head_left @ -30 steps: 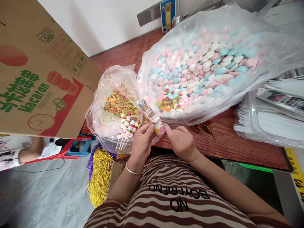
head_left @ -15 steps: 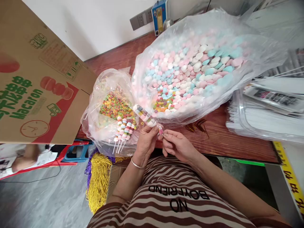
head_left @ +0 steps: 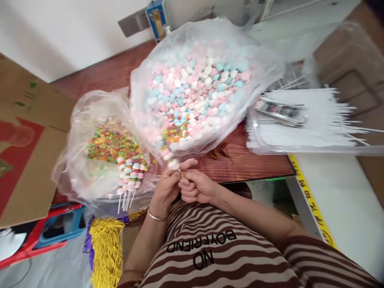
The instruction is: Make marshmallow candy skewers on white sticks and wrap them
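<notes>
White wall (head_left: 60,28) behind reddish wooden table (head_left: 255,166).

A glossy, crinkled clear plastic bag (head_left: 258,68) is filled with matt, chalky pastel candies (head_left: 198,86). A polished reddish wooden table (head_left: 249,164) is seen beneath it. Matt brown cardboard (head_left: 27,160) is printed in red. Smooth white plastic sticks (head_left: 312,116) are stacked. A shiny metal bangle (head_left: 156,216) and striped knit cloth (head_left: 216,260) are worn.

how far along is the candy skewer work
Done: a handful of finished skewers lie on the small bag of coloured rings. In hand: left hand and right hand pinch one candy stick. Left: the big bag of pastel candies looks full, and many white sticks remain.
</notes>
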`<state>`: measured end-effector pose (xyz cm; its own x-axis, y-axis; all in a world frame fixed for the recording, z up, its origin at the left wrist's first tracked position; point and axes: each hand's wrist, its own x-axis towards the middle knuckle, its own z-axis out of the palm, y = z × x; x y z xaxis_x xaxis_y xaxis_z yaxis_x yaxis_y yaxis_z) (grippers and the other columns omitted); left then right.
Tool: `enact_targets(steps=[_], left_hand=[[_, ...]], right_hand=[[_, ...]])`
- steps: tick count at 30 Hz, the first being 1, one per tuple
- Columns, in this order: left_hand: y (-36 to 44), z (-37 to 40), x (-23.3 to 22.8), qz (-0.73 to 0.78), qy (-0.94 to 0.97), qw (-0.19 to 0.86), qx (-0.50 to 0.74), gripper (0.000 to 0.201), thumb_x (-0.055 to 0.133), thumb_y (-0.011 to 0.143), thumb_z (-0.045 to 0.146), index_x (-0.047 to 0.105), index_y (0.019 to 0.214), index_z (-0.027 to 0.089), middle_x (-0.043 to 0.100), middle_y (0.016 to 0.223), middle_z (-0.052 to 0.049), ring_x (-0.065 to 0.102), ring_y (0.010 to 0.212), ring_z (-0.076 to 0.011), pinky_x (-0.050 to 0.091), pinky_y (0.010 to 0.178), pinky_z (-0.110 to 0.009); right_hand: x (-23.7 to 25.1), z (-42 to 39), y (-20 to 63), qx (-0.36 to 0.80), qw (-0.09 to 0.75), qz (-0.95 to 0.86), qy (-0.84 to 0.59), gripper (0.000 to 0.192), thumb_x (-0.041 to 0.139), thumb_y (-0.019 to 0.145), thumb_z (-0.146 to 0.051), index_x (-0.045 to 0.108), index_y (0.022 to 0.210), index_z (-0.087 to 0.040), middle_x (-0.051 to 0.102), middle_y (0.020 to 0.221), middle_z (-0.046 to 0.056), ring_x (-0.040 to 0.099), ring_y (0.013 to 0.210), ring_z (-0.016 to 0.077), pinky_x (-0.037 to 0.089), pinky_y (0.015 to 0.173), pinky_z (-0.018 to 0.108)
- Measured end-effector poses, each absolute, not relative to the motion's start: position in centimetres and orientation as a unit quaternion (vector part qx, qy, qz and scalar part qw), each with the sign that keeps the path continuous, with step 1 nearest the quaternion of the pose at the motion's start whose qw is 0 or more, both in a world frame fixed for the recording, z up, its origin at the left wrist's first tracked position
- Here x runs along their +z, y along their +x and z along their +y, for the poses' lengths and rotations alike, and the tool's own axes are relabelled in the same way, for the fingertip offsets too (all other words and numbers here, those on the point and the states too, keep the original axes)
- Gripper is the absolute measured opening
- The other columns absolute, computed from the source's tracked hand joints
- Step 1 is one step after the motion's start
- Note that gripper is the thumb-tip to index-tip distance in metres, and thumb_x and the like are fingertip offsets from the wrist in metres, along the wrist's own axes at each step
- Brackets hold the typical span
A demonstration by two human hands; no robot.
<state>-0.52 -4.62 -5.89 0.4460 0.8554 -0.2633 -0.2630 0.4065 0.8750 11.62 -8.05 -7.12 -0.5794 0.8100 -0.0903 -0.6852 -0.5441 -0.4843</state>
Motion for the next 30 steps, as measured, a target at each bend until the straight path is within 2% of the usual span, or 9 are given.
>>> enact_targets(steps=[2, 4, 6, 8, 11, 15, 18, 24, 30], left_hand=[[-0.6, -4.3, -5.8, 0.361, 0.408, 0.747, 0.38, 0.034, 0.094, 0.062, 0.045, 0.074, 0.066, 0.018, 0.078, 0.086, -0.009, 0.073, 0.082, -0.0231, 0.059, 0.076, -0.035], [-0.4, -4.0, -5.6, 0.369, 0.426, 0.714, 0.416, 0.029, 0.093, 0.065, 0.042, 0.075, 0.068, 0.019, 0.078, 0.084, -0.007, 0.073, 0.083, -0.0219, 0.059, 0.08, -0.036], [-0.4, -3.6, -5.3, 0.385, 0.443, 0.665, 0.462, 0.027, 0.093, 0.065, 0.041, 0.076, 0.067, 0.02, 0.077, 0.08, -0.004, 0.073, 0.084, -0.0207, 0.059, 0.088, -0.038], [-0.6, -3.2, -5.2, 0.402, 0.459, 0.614, 0.5, 0.028, 0.094, 0.065, 0.041, 0.076, 0.068, 0.02, 0.077, 0.078, -0.003, 0.074, 0.085, -0.02, 0.057, 0.096, -0.039], [-0.9, -3.0, -5.5, 0.42, 0.485, 0.578, 0.505, 0.024, 0.091, 0.069, 0.041, 0.078, 0.071, 0.02, 0.078, 0.081, -0.002, 0.073, 0.085, -0.0191, 0.056, 0.099, -0.039], [-1.0, -3.8, -6.6, 0.453, 0.534, 0.562, 0.44, 0.018, 0.08, 0.083, 0.039, 0.08, 0.084, 0.021, 0.079, 0.088, -0.003, 0.072, 0.087, -0.0201, 0.055, 0.094, -0.037], [-1.0, -4.4, -7.0, 0.475, 0.577, 0.539, 0.388, 0.022, 0.072, 0.089, 0.041, 0.077, 0.089, 0.019, 0.077, 0.087, -0.004, 0.07, 0.084, -0.0198, 0.054, 0.086, -0.034], [-0.9, -4.9, -6.3, 0.496, 0.668, 0.447, 0.329, 0.027, 0.062, 0.096, 0.043, 0.068, 0.085, 0.02, 0.064, 0.077, 0.0, 0.058, 0.075, -0.015, 0.045, 0.074, -0.027], [-0.3, -5.1, -5.4, 0.492, 0.724, 0.367, 0.314, 0.026, 0.056, 0.099, 0.036, 0.062, 0.08, 0.019, 0.055, 0.074, 0.002, 0.049, 0.071, -0.0142, 0.039, 0.071, -0.026]], right_hand=[[-7.3, -8.2, 12.3, 0.86, 0.404, -0.259, -0.171, 0.045, 0.051, 0.096, -0.059, 0.041, 0.07, -0.024, 0.025, 0.048, -0.013, 0.019, 0.036, 0.0065, 0.033, 0.04, 0.022], [-7.5, -8.9, 13.9, 0.773, 0.419, -0.378, -0.29, 0.045, 0.047, 0.099, -0.061, 0.051, 0.076, -0.023, 0.041, 0.053, -0.008, 0.04, 0.043, 0.0107, 0.044, 0.05, 0.026], [-7.7, -10.3, 16.5, 0.57, 0.436, -0.51, -0.474, 0.04, 0.049, 0.101, -0.054, 0.061, 0.083, -0.021, 0.062, 0.071, 0.001, 0.061, 0.067, 0.0164, 0.051, 0.069, 0.031], [-8.3, -12.1, 19.8, 0.319, 0.413, -0.56, -0.643, 0.03, 0.05, 0.103, -0.042, 0.069, 0.094, -0.02, 0.071, 0.097, 0.008, 0.066, 0.094, 0.021, 0.049, 0.088, 0.034], [-9.8, -14.0, 24.3, 0.119, 0.25, -0.527, -0.803, 0.03, 0.045, 0.104, -0.029, 0.071, 0.118, -0.02, 0.07, 0.114, 0.012, 0.066, 0.1, 0.0244, 0.049, 0.08, 0.033], [-11.9, -14.0, 26.6, 0.066, 0.058, -0.514, -0.854, 0.039, 0.046, 0.105, -0.03, 0.062, 0.141, -0.028, 0.065, 0.125, 0.013, 0.064, 0.086, 0.0231, 0.04, 0.061, 0.03], [-12.5, -13.4, 26.3, 0.051, 0.0, -0.515, -0.856, 0.035, 0.042, 0.107, -0.033, 0.066, 0.132, -0.029, 0.064, 0.121, 0.012, 0.061, 0.078, 0.0196, 0.032, 0.056, 0.028], [-12.9, -13.1, 26.0, 0.017, -0.017, -0.544, -0.838, 0.031, 0.037, 0.107, -0.024, 0.067, 0.106, -0.016, 0.066, 0.11, 0.013, 0.06, 0.073, 0.0173, 0.02, 0.054, 0.031], [-12.4, -13.4, 25.4, 0.02, -0.001, -0.529, -0.849, 0.031, 0.038, 0.107, -0.027, 0.066, 0.105, -0.015, 0.067, 0.11, 0.012, 0.058, 0.065, 0.0155, 0.019, 0.051, 0.031]])
